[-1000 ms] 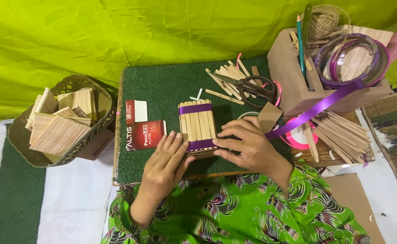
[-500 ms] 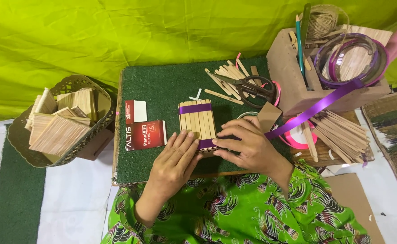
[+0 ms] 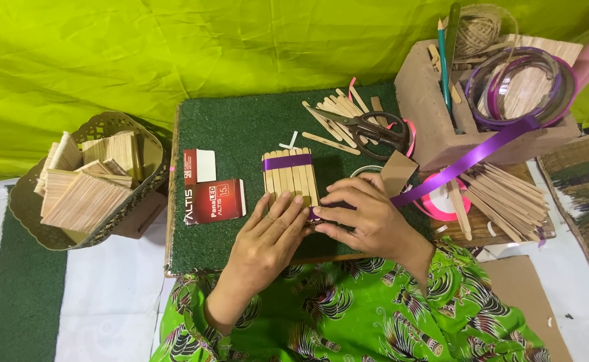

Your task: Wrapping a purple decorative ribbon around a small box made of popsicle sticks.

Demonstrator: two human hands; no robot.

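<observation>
We see a small panel of craft sticks (image 3: 290,177) lying flat near the middle of a green turf mat (image 3: 241,127), its sticks side by side and a purple band crossing its far end. Our left hand (image 3: 267,238) lies palm down at the panel's near edge, fingers spread a little and pressing on the lower sticks, gripping nothing. Our right hand (image 3: 368,218) rests just beside it, fingers curled toward the panel's near right corner, where a bit of purple ribbon (image 3: 465,159) shows under the fingertips; we cannot tell how firmly it is pinched. That ribbon runs from the hand up and to the right, toward a brown box (image 3: 428,114) holding ribbon rolls, pencils and a ball of twine. Just left of the panel lies a small red and white carton (image 3: 210,191). Beyond the panel, loose sticks (image 3: 338,110) are scattered with a pair of scissors (image 3: 375,127) on top of them. To the right of our right hand, more sticks are piled on a wooden board (image 3: 502,194). Well to the left, off the mat, a metal basket (image 3: 90,177) holds stacked stick panels.
</observation>
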